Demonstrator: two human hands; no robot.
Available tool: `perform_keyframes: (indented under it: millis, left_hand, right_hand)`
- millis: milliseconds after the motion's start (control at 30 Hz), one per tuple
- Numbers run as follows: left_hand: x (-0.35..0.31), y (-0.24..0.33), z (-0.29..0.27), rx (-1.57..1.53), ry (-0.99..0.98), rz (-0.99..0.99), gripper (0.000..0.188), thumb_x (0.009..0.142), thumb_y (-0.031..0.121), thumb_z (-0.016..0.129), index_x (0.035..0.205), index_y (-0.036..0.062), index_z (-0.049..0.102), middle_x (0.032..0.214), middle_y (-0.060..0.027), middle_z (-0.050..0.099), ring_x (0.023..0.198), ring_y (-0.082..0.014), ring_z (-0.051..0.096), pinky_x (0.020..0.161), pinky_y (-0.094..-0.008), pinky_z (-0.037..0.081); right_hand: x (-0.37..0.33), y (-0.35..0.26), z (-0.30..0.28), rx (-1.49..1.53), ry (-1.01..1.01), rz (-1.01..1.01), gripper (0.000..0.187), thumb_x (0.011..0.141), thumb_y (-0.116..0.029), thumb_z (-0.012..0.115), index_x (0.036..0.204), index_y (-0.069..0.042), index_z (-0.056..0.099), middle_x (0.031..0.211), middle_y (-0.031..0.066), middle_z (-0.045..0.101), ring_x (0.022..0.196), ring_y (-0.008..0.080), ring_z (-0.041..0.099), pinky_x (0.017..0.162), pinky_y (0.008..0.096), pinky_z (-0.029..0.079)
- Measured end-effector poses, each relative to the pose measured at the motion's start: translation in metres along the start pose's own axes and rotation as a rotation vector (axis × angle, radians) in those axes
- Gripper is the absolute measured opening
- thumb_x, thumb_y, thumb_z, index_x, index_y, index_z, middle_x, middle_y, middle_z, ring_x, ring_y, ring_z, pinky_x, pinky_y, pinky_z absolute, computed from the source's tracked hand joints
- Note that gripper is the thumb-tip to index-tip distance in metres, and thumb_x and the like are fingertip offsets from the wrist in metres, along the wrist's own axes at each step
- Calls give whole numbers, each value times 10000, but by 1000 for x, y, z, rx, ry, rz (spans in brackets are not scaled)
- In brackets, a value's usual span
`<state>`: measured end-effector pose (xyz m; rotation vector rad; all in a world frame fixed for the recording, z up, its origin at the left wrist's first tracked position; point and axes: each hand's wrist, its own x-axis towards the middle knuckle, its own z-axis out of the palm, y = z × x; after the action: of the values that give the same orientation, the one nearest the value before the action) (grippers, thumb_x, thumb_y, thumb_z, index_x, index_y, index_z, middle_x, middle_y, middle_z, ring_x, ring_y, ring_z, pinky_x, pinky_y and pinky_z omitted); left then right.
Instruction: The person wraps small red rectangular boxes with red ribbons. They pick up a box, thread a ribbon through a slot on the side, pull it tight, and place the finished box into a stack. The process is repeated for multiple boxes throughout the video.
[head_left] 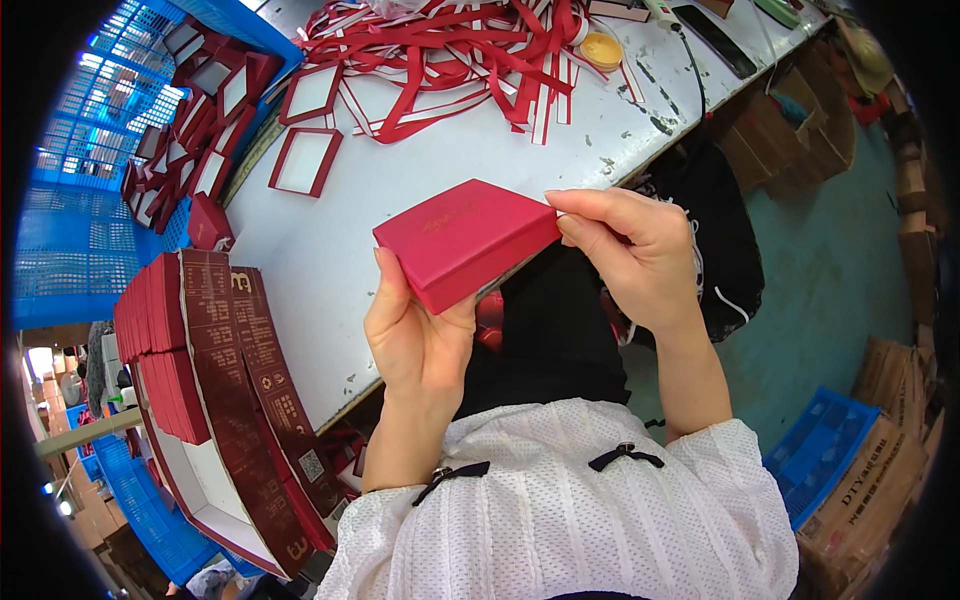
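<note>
White shirt (560,500), red box (462,240) between both hands (640,255)

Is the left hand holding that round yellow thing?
No, the left hand holds a red rectangular box; the round yellow thing sits on the white table.

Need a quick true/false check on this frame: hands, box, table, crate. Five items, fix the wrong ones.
1. The left hand holds the red box. True.
2. The right hand is well away from the red box. False: its fingertips are at the box's right corner.
3. Red ribbons lie on the white table. True.
4. The blue crate stands to the right. False: the crate is at upper left.
5. Red box parts with white insides are piled in the crate. True.
</note>
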<state>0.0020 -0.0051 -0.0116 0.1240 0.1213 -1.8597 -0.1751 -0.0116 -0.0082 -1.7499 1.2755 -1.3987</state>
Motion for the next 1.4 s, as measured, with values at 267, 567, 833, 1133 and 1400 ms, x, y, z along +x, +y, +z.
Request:
perform_keyframes:
  millis: [267, 567, 833, 1133, 1400]
  left_hand:
    - [-3, 9, -4, -94, 25, -140, 364, 867, 275, 386, 1004, -59, 428, 1057, -220, 484, 986, -325, 493, 841, -488, 412]
    - [7, -34, -29, 1040, -192, 625, 245, 869, 198, 406, 1043, 26, 420, 976, -70, 503, 877, -154, 506, 770, -288, 407]
    - [7, -9, -3, 352, -40, 170, 285, 878, 263, 366, 957, 10, 471, 984, -127, 534, 927, -240, 532, 798, -392, 463]
    - [-2, -13, 8, 162, 31, 105, 279, 871, 247, 386, 926, -12, 474, 964, -150, 542, 929, -273, 536, 793, -446, 464]
    - [-6, -15, -3, 225, -95, 113, 349, 875, 289, 360, 1004, -25, 442, 1007, -158, 522, 937, -264, 531, 798, -418, 467]
  right_hand:
    - [-3, -8, -5, 192, -82, 200, 130, 723, 0, 566, 845, 13, 609, 675, 68, 603, 596, 81, 558, 536, 189, 436]
    - [-18, -22, 20, 64, -37, 25, 149, 717, -34, 577, 858, 10, 593, 711, 129, 593, 576, 190, 573, 509, 251, 441]
    - [-7, -15, -14, -143, -52, -41, 153, 655, -9, 618, 807, -10, 608, 634, 97, 569, 536, 180, 547, 476, 239, 410]
    - [-2, -11, 5, -241, 129, -169, 105, 641, -23, 623, 740, -19, 589, 627, 88, 561, 544, 219, 535, 491, 283, 422]
    - [0, -12, -2, 82, 6, 179, 137, 647, -25, 641, 775, -3, 598, 646, 75, 575, 551, 110, 551, 516, 227, 437]
